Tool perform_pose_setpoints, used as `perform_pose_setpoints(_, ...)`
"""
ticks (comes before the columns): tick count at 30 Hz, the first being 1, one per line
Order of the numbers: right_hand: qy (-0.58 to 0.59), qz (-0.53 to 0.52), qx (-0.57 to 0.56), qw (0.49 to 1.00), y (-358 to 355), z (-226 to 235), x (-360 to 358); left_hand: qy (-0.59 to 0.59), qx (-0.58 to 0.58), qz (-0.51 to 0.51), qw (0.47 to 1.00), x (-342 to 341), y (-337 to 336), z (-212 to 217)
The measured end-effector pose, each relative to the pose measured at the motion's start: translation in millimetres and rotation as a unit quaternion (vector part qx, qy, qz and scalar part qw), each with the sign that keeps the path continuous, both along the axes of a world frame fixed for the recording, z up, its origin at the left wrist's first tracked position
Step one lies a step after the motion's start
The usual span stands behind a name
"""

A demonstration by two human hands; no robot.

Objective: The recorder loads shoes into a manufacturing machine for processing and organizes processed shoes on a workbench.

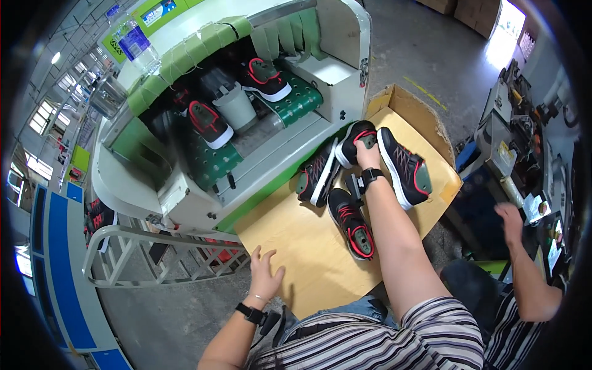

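My right hand (369,155) reaches into the heel opening of a black sneaker (349,147) with red trim and a white sole, its fingers closed on it; the fingertips are partly hidden inside the shoe. Around it on the cardboard-covered table (296,253) are more such sneakers: one tilted at the left (317,176), one lying on its side at the right (402,168), and one upright with red laces (351,223) nearest me. My left hand (265,277) hovers over the near left edge of the cardboard, fingers spread, holding nothing.
Ahead stands a machine with a green perforated conveyor (296,102) carrying two sneakers, (209,123) one at the left. A water bottle (137,46) stands on top. A metal rail (166,256) is at left. At right, another person's hand (509,222) is near a cluttered bench (493,163).
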State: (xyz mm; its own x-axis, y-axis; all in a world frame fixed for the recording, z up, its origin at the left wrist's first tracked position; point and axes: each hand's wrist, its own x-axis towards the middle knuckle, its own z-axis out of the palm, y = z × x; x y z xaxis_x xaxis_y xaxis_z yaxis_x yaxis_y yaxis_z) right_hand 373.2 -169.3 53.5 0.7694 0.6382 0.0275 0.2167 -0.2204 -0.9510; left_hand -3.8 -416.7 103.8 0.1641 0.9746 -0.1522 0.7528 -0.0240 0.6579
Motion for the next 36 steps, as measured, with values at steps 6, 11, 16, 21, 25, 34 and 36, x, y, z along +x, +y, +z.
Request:
perform_pose_setpoints(6, 0.125, 0.131, -0.002, 0.983, -76.4, 56.9, -30.1, -0.052, -0.024, -0.005, 0.998, 17.3, 0.5, 2.1)
perform_pose_setpoints(11, -0.129, 0.374, 0.003, 0.919, -192.7, 138.7, -108.8, -0.334, -0.009, 0.049, 0.941, 77.1, 38.1, 58.4)
perform_pose_setpoints(16, -0.211, 0.49, -0.013, 0.846, -244.0, 110.4, -87.4, -0.242, -0.08, 0.215, 0.943, 52.0, 4.2, -35.2)
perform_pose_setpoints(21, -0.054, 0.378, -0.102, 0.919, -279.6, 40.9, -41.2, -0.276, -0.04, 0.239, 0.93, 51.7, 5.2, -47.0)
perform_pose_setpoints(25, -0.002, 0.301, -0.046, 0.953, -272.6, 21.7, -56.1, -0.305, -0.006, 0.258, 0.917, 49.6, 13.9, -80.7)
perform_pose_setpoints(34, 0.468, 0.249, 0.024, 0.848, -256.5, 96.1, -62.6, -0.657, -0.277, 0.252, 0.655, -5.4, 17.1, 55.3)
perform_pose_setpoints(36, 0.422, 0.271, 0.054, 0.863, -231.7, 122.4, -65.0, -0.643, -0.199, 0.224, 0.705, -1.9, 33.6, 100.7)
